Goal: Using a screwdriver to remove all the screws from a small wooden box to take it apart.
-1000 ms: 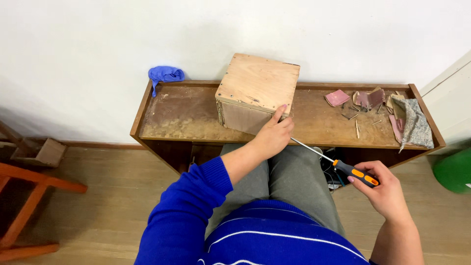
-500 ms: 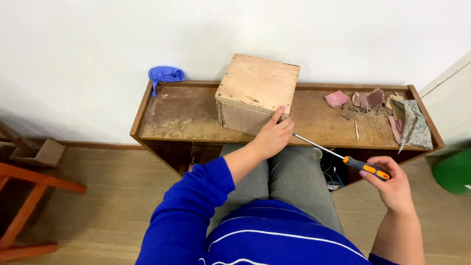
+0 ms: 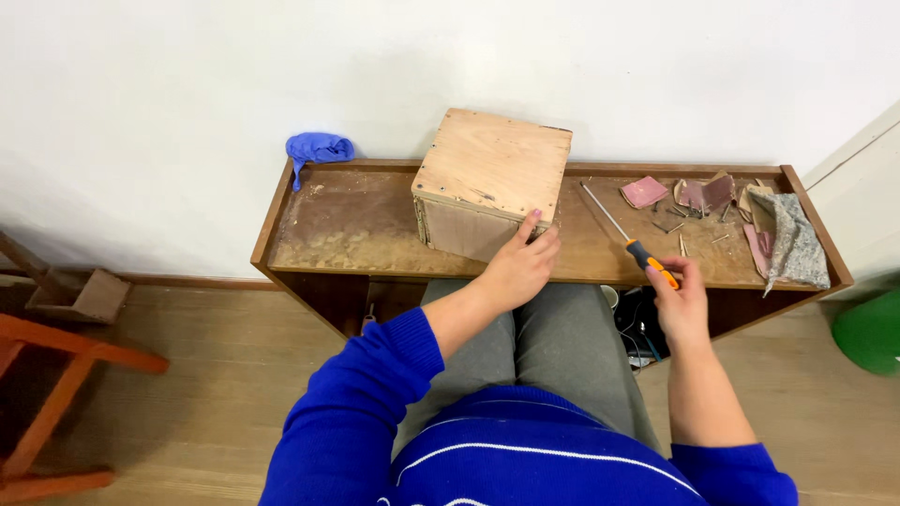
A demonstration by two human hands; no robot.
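Our right hand (image 3: 682, 302) has its grip closed around the orange and black handle of a screwdriver (image 3: 626, 237). The thin metal shaft lies flat on the counter (image 3: 361, 225), and its tip points away from us, towards the wall. The screwdriver is just to the right of the wooden box (image 3: 494, 180) and does not touch it.

Our left hand (image 3: 518, 267) rests against the near right corner of the wooden box. The fingers are bent and pressed on the front face near the lower edge, so this grip is not clamped around anything; it only leans on the wood. The box is made of light plywood, it stands on the counter a little turned, and small dark dots show along the edges of its top panel.

The counter is a long, low brown tray with a raised rim, and its surface is worn and dusty. To the right of the box, beyond the screwdriver, lie pinkish scraps (image 3: 645, 191) and some small nails or pins (image 3: 682, 230). Further right, at the end of the counter, lies a grey crumpled cloth (image 3: 792, 242). To the left of the box, on the far corner of the counter, lies a blue glove (image 3: 319, 147). Far left of the box, on the wooden floor, stands a reddish wooden frame (image 3: 56, 394).
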